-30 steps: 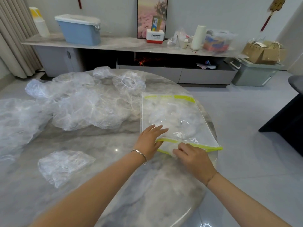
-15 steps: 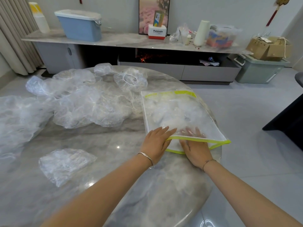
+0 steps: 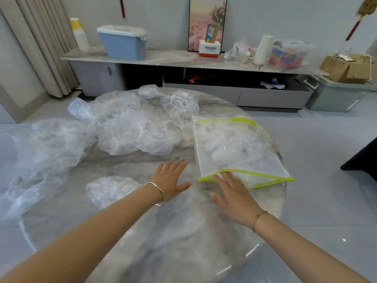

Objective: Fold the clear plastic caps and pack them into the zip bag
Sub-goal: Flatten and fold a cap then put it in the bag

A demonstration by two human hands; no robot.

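A clear zip bag (image 3: 236, 148) with yellow-green edges lies on the right side of the round marble table (image 3: 183, 231), with folded clear caps inside it. Its near mouth gapes open. My right hand (image 3: 232, 193) lies flat with straight fingers, the fingertips at the bag's mouth. My left hand (image 3: 173, 176) rests flat on the table just left of the bag, holding nothing. One folded cap (image 3: 110, 189) lies to the left of my left wrist. A heap of loose clear caps (image 3: 130, 129) covers the far and left part of the table.
More crumpled clear plastic (image 3: 34, 152) spreads over the table's left edge. Behind the table stands a long low cabinet (image 3: 183, 60) with a blue bin (image 3: 124, 42), a picture and boxes. A grey-green crate (image 3: 334, 94) sits on the floor at right.
My left hand has come off the bag's corner and slid left onto the bare table. My right hand has drawn back from inside the bag's mouth to its edge.
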